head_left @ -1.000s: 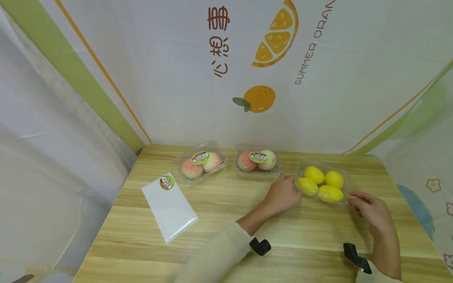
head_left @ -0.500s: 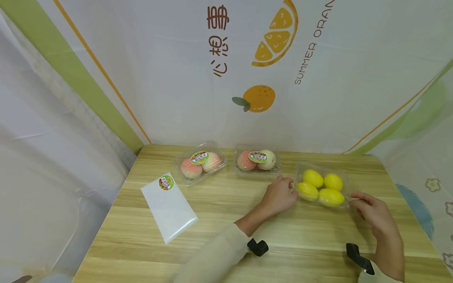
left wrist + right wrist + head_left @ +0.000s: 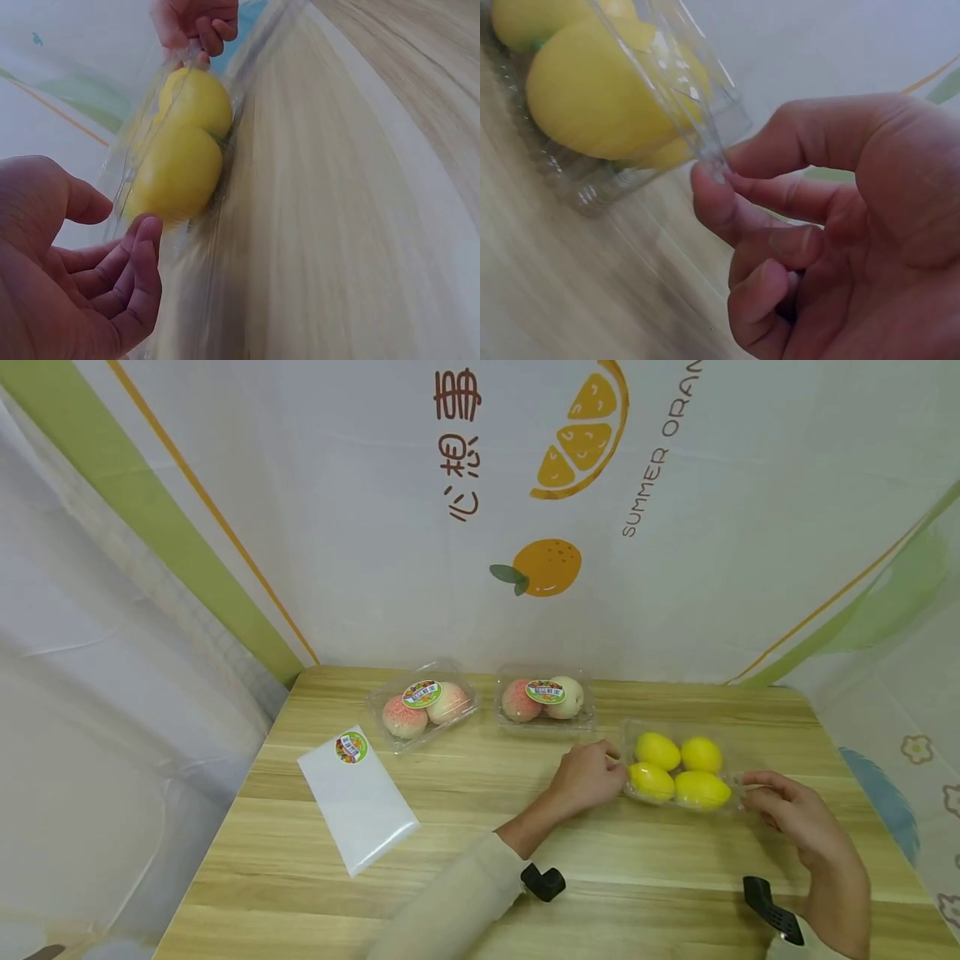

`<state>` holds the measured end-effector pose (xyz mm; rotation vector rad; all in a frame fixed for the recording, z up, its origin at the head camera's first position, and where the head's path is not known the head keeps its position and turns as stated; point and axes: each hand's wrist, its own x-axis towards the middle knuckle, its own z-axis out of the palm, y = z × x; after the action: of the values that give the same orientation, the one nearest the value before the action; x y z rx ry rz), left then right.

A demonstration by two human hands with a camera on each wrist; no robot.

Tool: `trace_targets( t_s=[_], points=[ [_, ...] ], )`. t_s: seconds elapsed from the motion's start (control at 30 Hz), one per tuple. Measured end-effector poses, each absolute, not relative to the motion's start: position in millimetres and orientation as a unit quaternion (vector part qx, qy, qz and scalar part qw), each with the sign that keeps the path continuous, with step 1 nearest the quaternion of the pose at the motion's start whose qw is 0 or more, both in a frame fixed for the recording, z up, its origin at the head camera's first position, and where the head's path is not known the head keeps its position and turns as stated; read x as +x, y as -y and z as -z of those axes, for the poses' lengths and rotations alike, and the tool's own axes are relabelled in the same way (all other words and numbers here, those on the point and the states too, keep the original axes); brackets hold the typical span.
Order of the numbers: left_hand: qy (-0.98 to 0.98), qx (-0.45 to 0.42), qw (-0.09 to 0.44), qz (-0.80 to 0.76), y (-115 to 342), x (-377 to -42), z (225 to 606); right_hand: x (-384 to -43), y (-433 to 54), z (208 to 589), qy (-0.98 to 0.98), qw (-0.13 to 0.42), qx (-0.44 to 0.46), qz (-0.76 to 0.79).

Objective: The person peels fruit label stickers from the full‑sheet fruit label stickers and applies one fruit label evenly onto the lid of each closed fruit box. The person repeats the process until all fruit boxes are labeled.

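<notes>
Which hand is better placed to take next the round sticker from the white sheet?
Probably the left hand: it is nearer the white sheet and its round sticker, while the right hand pinches the far end of the lemon box. Both hands touch it.

Soft, even, moderately bright light fills the head view, with a white streak of glare along the 5 o'clock edge of the glossy white rectangular paper-like sheet (image 3: 358, 802). Both wrist views are dimmer and greyer. In the left one, the light-brown wood-grain tabletop (image 3: 322, 210) smears into streaks, a pale band in it bowing from 1 to 3 o'clock; a hazy shadow lies near 6. In the right one, white highlights dot the clear rectangular plastic box (image 3: 679, 79) towards 11 o'clock, above blurred wood towards 7.
</notes>
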<state>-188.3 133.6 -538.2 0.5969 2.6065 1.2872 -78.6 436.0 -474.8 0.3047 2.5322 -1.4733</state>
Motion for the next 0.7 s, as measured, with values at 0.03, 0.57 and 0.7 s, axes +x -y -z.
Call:
trace_targets(
  t_s=[0.03, 0.57, 0.7],
  points=[
    [-0.877, 0.202, 0.079, -0.428, -134, -190, 543, -79, -437, 475, -0.856, 0.099, 0.1, 0.497],
    [-0.878, 0.204, 0.092, -0.422, -110, -173, 525, -76, -433, 473, -0.852, 0.121, 0.063, 0.505],
    [-0.861, 0.191, 0.113, -0.457, -97, -157, 497, -76, -431, 473, -0.853, 0.125, 0.052, 0.505]
  ],
)
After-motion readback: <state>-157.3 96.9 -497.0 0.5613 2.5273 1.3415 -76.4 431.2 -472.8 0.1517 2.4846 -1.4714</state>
